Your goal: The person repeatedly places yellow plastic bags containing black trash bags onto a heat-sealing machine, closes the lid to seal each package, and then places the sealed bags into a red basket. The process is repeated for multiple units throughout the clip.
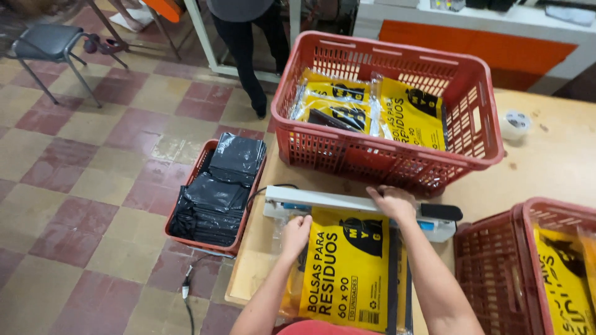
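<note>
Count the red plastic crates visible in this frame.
3. One crate on the table holds yellow packets; a second sits at the table's right edge; a third rests on the floor with black bags. Others may lie outside the view.

Checkered red-and-cream tile floor (pixel 93 142), grey chair (pixel 46 43), wooden table (pixel 559 161).

Flat yellow package (pixel 347 273) with black print, lying on the table under the sealer bar. More yellow-and-black packages (pixel 366 108) stacked in the red crate behind; another (pixel 562 279) in the crate at right.
</note>
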